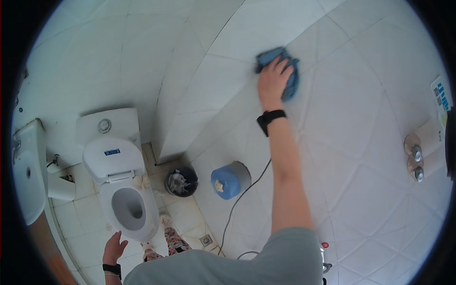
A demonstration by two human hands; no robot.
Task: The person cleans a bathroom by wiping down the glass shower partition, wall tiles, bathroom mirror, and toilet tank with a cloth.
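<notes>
Head view, blue cloth (291, 85), crumpled, bunched in folds, darker at left edge, slightly blurred, against white tiled wall (342, 90) by the corner, right hand (274, 80) on top, fingers spread, left hand (114, 248) loose, thumb apart from fingers, near toilet (151, 216) in view

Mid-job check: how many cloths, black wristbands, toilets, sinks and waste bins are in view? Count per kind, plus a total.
Cloth: 1, under the right hand
Black wristbands: 2, one on each wrist
Toilet: 1
Sink: 1
Waste bin: 1
Total: 6
</notes>
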